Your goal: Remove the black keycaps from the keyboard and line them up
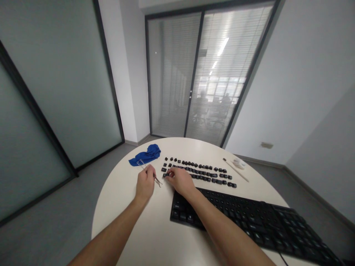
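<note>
My left hand [145, 182] is closed around a thin wire keycap puller [142, 163] whose loop points toward the blue cloth. My right hand [180, 180] rests on the round white table [122, 207], fingers pinched on a black keycap [165, 175] at the left end of the loose keycap rows [199, 171]. A black keyboard [249, 221] lies under my right forearm, running to the lower right.
A crumpled blue cloth [146, 155] lies at the table's far left. A thin brush [235, 170] and a small white object [239, 163] sit at the far right. Glass doors with blinds and frosted panels stand beyond the table.
</note>
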Action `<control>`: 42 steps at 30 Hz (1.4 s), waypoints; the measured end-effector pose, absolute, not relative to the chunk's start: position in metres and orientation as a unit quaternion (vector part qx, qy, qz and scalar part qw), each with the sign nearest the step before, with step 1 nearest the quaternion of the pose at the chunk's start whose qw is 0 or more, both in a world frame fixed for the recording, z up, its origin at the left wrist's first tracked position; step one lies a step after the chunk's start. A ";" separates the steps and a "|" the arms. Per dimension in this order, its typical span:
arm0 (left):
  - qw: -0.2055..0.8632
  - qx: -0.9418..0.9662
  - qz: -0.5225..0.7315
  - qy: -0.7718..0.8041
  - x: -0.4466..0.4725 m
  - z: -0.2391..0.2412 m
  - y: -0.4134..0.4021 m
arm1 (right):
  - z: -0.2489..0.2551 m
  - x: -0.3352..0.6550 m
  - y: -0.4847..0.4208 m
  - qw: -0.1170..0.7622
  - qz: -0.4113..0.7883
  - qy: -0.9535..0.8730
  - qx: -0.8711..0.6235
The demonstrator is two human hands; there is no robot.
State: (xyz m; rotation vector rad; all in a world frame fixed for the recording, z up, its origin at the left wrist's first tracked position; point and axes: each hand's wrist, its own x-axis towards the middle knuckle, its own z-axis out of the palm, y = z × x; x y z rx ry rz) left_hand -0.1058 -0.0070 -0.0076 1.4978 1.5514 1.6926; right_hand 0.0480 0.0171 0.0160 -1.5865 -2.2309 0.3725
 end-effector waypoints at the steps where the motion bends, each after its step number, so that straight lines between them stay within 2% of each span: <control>1: 0.195 0.538 0.603 0.556 -0.106 -0.007 -0.008 | 0.015 0.044 0.019 0.182 0.129 -0.793 -0.566; 17: 0.200 0.517 0.607 0.570 -0.108 -0.007 -0.005 | 0.002 0.020 0.029 0.153 0.064 -0.786 -0.596; 42: 0.186 0.529 0.597 0.574 -0.107 -0.010 -0.004 | 0.000 0.019 0.027 0.152 0.037 -0.794 -0.588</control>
